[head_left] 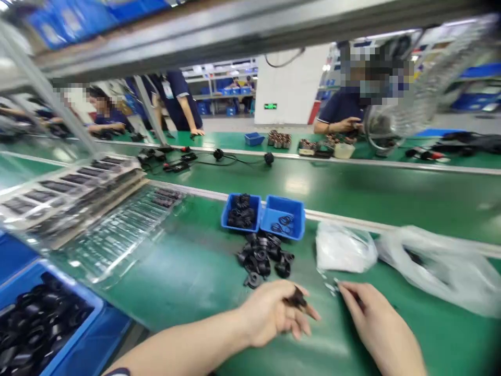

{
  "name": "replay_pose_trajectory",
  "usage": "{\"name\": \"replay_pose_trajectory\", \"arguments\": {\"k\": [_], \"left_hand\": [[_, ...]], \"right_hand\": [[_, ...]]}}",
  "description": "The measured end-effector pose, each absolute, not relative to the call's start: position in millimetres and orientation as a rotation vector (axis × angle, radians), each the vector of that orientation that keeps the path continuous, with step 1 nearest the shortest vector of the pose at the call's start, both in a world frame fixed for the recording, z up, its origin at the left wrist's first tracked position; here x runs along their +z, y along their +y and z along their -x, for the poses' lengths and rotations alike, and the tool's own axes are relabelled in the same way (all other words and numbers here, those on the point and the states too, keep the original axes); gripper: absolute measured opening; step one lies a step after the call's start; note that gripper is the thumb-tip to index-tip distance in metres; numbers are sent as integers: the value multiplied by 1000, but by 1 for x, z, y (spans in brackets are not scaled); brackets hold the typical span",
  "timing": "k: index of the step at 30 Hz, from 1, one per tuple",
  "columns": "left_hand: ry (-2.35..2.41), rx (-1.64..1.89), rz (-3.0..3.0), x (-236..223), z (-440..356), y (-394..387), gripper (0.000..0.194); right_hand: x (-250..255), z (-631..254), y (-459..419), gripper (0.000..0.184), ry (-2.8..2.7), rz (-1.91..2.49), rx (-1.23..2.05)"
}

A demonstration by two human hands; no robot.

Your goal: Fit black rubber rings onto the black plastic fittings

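Left hand [270, 316]: extended from the lower left, palm partly upturned, gripping a small black part [296, 298] between thumb and forefinger; the other fingers are loosely curled. Right hand [379, 324]: reaches in from the lower right, back of the hand up, closed to a pinch at the tips beside small white pieces [332, 287]; whether it grips one cannot be determined.

The small black part is above the green desk [188, 250], nearer the person than the pile of black parts [261, 255]. It is blurred and partly covered; its long axis and facing cannot be determined. The white bag [344, 248] lies just beyond the small white pieces.

Markings: a lit green sign [270, 106] on the far pillar and a chest badge [168, 90] on a standing person; neither is legible.
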State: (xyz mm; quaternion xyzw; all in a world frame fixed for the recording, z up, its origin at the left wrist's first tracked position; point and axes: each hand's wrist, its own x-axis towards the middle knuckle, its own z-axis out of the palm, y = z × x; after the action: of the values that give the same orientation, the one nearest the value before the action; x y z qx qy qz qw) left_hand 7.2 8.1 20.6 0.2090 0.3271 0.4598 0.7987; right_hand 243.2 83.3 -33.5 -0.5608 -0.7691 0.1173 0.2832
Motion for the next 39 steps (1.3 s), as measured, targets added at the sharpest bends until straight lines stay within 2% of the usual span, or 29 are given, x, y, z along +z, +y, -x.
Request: {"name": "replay_pose_trajectory", "arguments": {"k": [5, 11, 20, 23, 30, 36, 39], "left_hand": [[625, 946, -341, 30, 4, 7, 35], [613, 901, -317, 35, 7, 7, 38], [698, 909, -379, 36, 6, 6, 36], [804, 907, -500, 37, 4, 3, 28], [988, 807, -827, 26, -4, -1, 43], [1092, 750, -1208, 12, -3, -2, 46], [1205, 730, -1444, 13, -2, -3, 43]], "right_hand": [[-10, -227, 75, 27, -2010, 1497, 315], [-10, -229, 69, 20, -2008, 1530, 282], [-12, -228, 69, 18, -2023, 1459, 253], [-13, -228, 70, 18, -2023, 1445, 242], [11, -223, 58, 14, -1977, 1372, 285], [28, -195, 9, 9, -1967, 1087, 512], [19, -185, -1, 7, -2059, 1029, 424]]}}
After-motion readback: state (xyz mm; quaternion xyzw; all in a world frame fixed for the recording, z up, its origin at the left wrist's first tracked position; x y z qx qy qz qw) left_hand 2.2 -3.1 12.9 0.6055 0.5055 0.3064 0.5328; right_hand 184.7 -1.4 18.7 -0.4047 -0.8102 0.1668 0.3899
